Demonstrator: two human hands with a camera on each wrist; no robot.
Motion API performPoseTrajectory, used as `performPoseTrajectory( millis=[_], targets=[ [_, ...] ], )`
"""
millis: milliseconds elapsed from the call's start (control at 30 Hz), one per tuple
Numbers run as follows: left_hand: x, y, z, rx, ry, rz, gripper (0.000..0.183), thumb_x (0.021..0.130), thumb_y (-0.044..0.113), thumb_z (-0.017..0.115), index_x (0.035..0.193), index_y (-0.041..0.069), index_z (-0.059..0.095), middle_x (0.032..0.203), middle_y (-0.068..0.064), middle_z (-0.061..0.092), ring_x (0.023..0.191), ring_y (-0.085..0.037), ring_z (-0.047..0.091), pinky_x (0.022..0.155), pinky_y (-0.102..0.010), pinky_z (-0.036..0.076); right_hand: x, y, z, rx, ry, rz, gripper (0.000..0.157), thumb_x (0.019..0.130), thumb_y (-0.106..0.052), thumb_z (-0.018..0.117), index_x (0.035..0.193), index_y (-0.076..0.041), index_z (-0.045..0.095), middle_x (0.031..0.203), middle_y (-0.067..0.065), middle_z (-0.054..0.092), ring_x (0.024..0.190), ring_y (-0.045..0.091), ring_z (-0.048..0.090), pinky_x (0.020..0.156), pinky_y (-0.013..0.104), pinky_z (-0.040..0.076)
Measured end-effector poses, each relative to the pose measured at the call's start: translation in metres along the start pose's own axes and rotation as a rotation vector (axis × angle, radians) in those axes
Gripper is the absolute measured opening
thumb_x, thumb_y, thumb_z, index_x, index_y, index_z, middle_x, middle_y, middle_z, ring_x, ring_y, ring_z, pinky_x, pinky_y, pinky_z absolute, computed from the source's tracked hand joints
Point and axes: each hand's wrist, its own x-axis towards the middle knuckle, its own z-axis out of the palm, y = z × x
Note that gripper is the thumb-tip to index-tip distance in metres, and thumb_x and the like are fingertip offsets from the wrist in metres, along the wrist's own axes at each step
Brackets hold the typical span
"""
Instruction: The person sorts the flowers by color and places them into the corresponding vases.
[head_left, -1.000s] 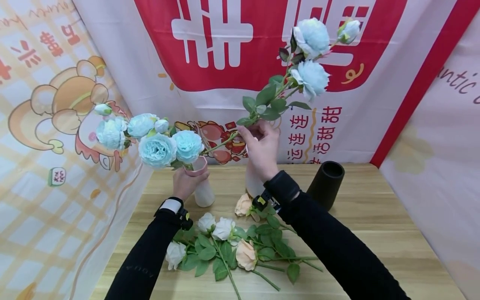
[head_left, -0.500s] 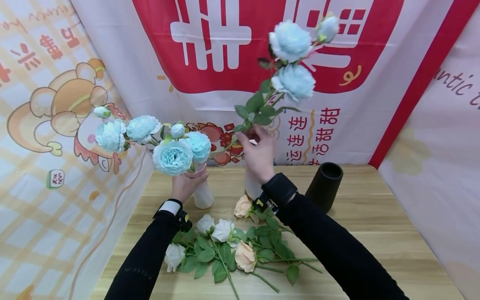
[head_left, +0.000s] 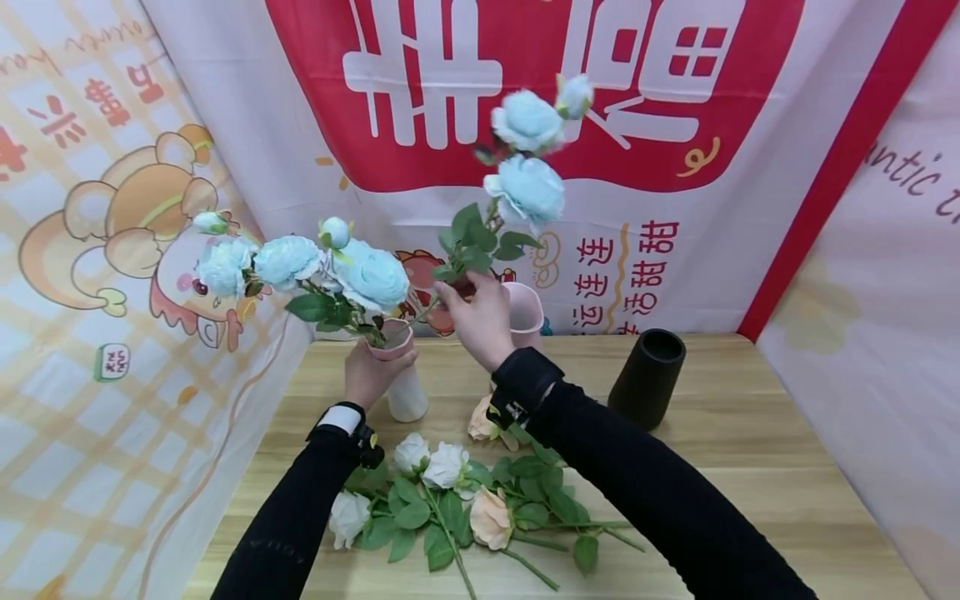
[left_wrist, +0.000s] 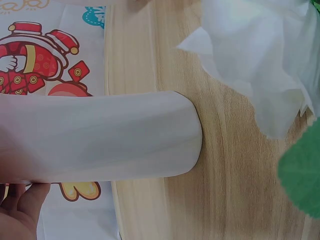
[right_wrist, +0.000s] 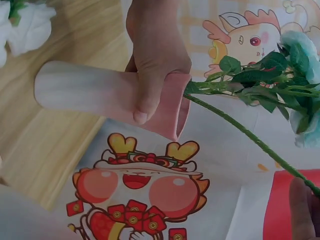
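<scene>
My left hand [head_left: 371,371] grips the neck of a white vase with a pink rim [head_left: 407,396], tilted slightly. Light-blue artificial peonies [head_left: 288,260] stand in it and lean far left. My right hand [head_left: 480,321] pinches the stem of another light-blue peony spray [head_left: 528,187], blooms up and to the right. In the right wrist view, that green stem [right_wrist: 240,127] slants to the vase's mouth [right_wrist: 182,110]; how deep its tip sits is hidden. The left wrist view shows the vase's white lower body [left_wrist: 100,137] with fingers [left_wrist: 32,205] beside it.
A second pink-rimmed vase [head_left: 522,312] stands behind my right hand, partly hidden. To the right is a black vase [head_left: 648,379]. White roses [head_left: 446,465] and peach roses [head_left: 491,518] lie at the front of the wooden table [head_left: 720,500]. Printed cloths hang around it.
My right hand has moved left and down, bringing the peony spray's stem to the vase's mouth. The peonies in the vase have shifted and turned. My left hand keeps its grip.
</scene>
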Motion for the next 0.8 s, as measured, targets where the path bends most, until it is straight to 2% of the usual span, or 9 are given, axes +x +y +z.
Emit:
performPoseTrajectory(
  millis=[100, 167, 267, 367, 433, 533, 633, 700, 800],
  targets=[
    [0.001, -0.006, 0.002, 0.02, 0.051, 0.115, 0.068, 0.075, 0.046, 0.083, 0.12, 0.0, 0.061, 0.114, -0.019, 0.065, 0.104, -0.034, 0.061, 0.086, -0.049, 0.049, 0.002, -0.001, 0.006, -0.06, -0.032, -0.048, 0.013, 0.095, -0.013, 0.067, 0.105, -0.004, 0.07, 0.086, 0.003, 0.068, 0.075, 0.011, 0.064, 0.069, 0.025, 0.051],
    [0.002, -0.011, 0.003, 0.037, 0.086, 0.177, 0.065, 0.075, 0.037, 0.085, 0.12, -0.002, 0.06, 0.114, -0.019, 0.064, 0.103, -0.035, 0.06, 0.086, -0.05, 0.048, 0.003, -0.001, 0.01, -0.077, -0.062, -0.062, 0.012, 0.095, -0.011, 0.067, 0.103, -0.003, 0.07, 0.084, 0.005, 0.068, 0.074, 0.013, 0.063, 0.067, 0.024, 0.05],
    [0.003, -0.013, 0.004, 0.064, 0.089, 0.207, 0.064, 0.076, 0.038, 0.084, 0.122, 0.001, 0.059, 0.113, -0.017, 0.064, 0.101, -0.034, 0.061, 0.084, -0.051, 0.048, 0.002, 0.003, 0.017, -0.101, -0.091, -0.046, 0.014, 0.095, -0.012, 0.068, 0.105, -0.002, 0.07, 0.081, 0.006, 0.067, 0.074, 0.015, 0.062, 0.065, 0.025, 0.049],
    [0.003, -0.01, 0.005, -0.009, 0.065, 0.155, 0.063, 0.075, 0.048, 0.083, 0.12, 0.009, 0.063, 0.113, -0.009, 0.066, 0.1, -0.028, 0.062, 0.082, -0.048, 0.05, 0.0, 0.007, 0.022, -0.13, -0.103, -0.015, 0.021, 0.094, -0.015, 0.069, 0.111, -0.002, 0.068, 0.089, 0.006, 0.067, 0.081, 0.016, 0.062, 0.07, 0.026, 0.048],
    [0.002, -0.009, 0.004, -0.054, 0.057, 0.141, 0.066, 0.074, 0.051, 0.083, 0.123, 0.014, 0.062, 0.117, -0.004, 0.065, 0.104, -0.023, 0.06, 0.084, -0.046, 0.049, -0.001, 0.01, 0.025, -0.158, -0.11, 0.01, 0.022, 0.094, -0.018, 0.07, 0.108, -0.002, 0.068, 0.092, 0.006, 0.066, 0.084, 0.016, 0.06, 0.071, 0.027, 0.047],
    [0.001, -0.007, 0.004, -0.119, 0.062, 0.175, 0.07, 0.074, 0.044, 0.085, 0.13, 0.013, 0.057, 0.124, -0.003, 0.061, 0.111, -0.021, 0.057, 0.09, -0.045, 0.047, -0.002, 0.013, 0.03, -0.208, -0.126, 0.028, 0.019, 0.094, -0.022, 0.071, 0.097, -0.004, 0.069, 0.088, 0.004, 0.064, 0.081, 0.015, 0.059, 0.068, 0.027, 0.046],
    [0.001, -0.007, 0.004, -0.101, 0.068, 0.218, 0.067, 0.077, 0.037, 0.085, 0.131, 0.009, 0.057, 0.126, -0.005, 0.06, 0.113, -0.023, 0.056, 0.09, -0.045, 0.046, -0.003, 0.019, 0.036, -0.209, -0.156, 0.027, 0.018, 0.095, -0.022, 0.069, 0.09, -0.004, 0.069, 0.078, 0.002, 0.064, 0.071, 0.015, 0.059, 0.061, 0.026, 0.045],
    [0.002, -0.007, 0.004, -0.06, 0.076, 0.204, 0.06, 0.077, 0.038, 0.084, 0.124, 0.009, 0.062, 0.12, -0.006, 0.064, 0.107, -0.023, 0.059, 0.086, -0.044, 0.048, -0.004, 0.023, 0.042, -0.187, -0.181, 0.007, 0.015, 0.097, -0.017, 0.066, 0.095, -0.003, 0.069, 0.08, 0.003, 0.065, 0.07, 0.015, 0.061, 0.06, 0.025, 0.047],
    [0.002, -0.009, 0.006, -0.017, 0.08, 0.162, 0.053, 0.077, 0.04, 0.083, 0.116, 0.009, 0.066, 0.111, -0.007, 0.067, 0.099, -0.024, 0.063, 0.081, -0.044, 0.05, -0.004, 0.028, 0.049, -0.182, -0.235, -0.043, 0.021, 0.098, -0.009, 0.06, 0.116, 0.001, 0.063, 0.105, 0.01, 0.066, 0.095, 0.018, 0.064, 0.081, 0.027, 0.05]
  ],
)
